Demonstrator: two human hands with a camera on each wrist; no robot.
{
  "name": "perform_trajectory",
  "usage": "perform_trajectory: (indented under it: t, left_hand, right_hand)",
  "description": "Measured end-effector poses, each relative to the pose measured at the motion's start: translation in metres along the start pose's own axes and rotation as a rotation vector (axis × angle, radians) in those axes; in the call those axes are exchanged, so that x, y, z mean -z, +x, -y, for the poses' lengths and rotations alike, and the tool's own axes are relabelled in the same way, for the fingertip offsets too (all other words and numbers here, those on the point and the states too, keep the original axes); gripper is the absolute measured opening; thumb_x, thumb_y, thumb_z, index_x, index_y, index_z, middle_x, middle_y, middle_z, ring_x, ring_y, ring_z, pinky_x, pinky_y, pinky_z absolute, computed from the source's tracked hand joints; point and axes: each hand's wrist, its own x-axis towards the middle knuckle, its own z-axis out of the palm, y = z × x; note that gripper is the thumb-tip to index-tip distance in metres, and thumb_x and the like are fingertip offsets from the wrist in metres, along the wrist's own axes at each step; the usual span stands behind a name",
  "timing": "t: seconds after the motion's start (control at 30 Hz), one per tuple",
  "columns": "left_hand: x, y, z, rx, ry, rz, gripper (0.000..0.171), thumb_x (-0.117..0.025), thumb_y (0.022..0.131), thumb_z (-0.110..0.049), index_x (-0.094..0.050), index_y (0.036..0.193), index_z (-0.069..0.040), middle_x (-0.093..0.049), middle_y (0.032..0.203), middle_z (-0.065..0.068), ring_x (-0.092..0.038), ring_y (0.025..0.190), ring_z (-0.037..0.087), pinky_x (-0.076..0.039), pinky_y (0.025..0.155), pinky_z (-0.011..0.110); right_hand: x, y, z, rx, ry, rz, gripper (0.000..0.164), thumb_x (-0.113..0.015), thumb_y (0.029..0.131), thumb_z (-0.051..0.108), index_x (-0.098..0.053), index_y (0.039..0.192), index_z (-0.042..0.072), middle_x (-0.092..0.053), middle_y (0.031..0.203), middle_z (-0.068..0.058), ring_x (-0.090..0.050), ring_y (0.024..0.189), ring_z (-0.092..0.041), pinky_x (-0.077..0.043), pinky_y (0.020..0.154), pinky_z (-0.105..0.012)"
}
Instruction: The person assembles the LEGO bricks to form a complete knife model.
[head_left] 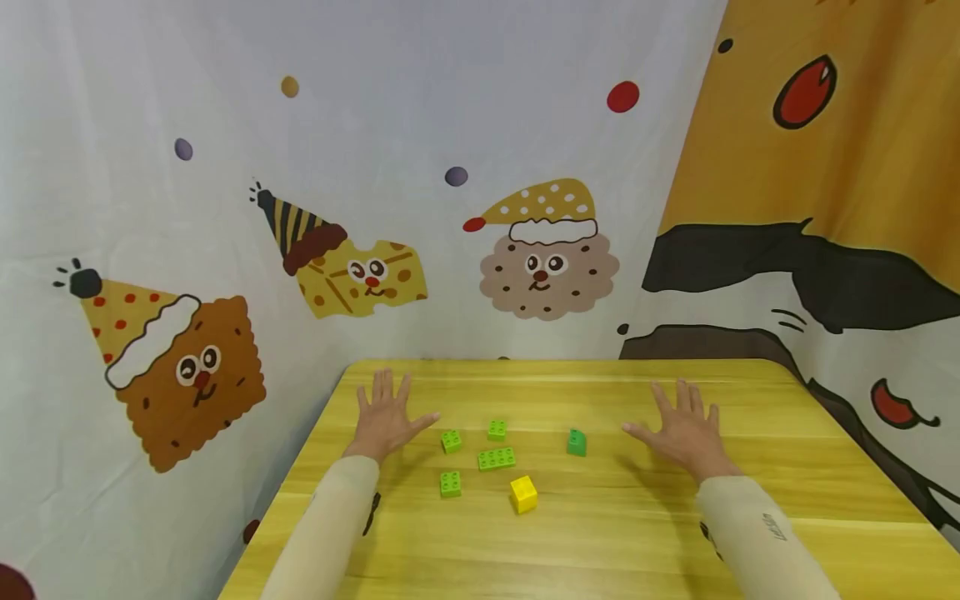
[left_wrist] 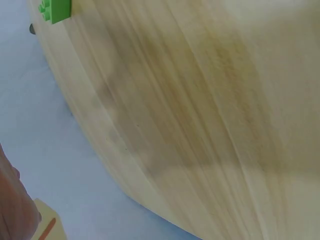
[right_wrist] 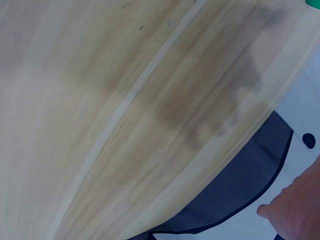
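Observation:
Both hands are spread with fingers straight, holding nothing. My left hand is over the left part of the table, its thumb pointing toward a small light-green toy brick. My right hand is over the right part, thumb toward a dark-green brick with a rounded top. Between the hands lie another small light-green brick, a longer light-green brick, a third small light-green one and a yellow brick. In the left wrist view, one light-green brick shows at the top corner.
The wood-grained table ends at a back edge against a white curtain printed with cartoon biscuits and cheese. An orange and black printed part of the cloth hangs at the right. The hands cast shadows on the tabletop.

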Motion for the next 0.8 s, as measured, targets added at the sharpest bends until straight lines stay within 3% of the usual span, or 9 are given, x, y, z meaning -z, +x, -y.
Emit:
perform_trajectory:
  t: [0.37, 0.8]
  left_hand:
    - [0.01, 0.003, -0.015, -0.001, -0.083, 0.039, 0.104, -0.05, 0.088, -0.076, -0.018, 0.159, -0.007, -0.001, 0.16, 0.029, 0.004, 0.148, 0.043, 0.005, 0.111, 0.067]
    - [0.0, 0.008, -0.026, -0.014, -0.143, 0.025, 0.105, -0.051, 0.086, -0.077, -0.017, 0.159, -0.009, -0.01, 0.16, 0.027, -0.006, 0.148, 0.044, 0.0, 0.113, 0.066]
  right_hand:
    - [0.002, 0.004, 0.017, 0.014, 0.044, 0.008, 0.104, -0.055, 0.088, 0.072, -0.02, 0.157, 0.002, 0.001, 0.156, -0.039, 0.0, 0.141, -0.059, 0.001, 0.102, -0.078]
    - [-0.007, 0.01, 0.039, 0.044, 0.141, 0.008, 0.1, -0.057, 0.09, 0.068, -0.023, 0.156, 0.002, -0.002, 0.156, -0.037, -0.003, 0.141, -0.057, -0.003, 0.105, -0.075]
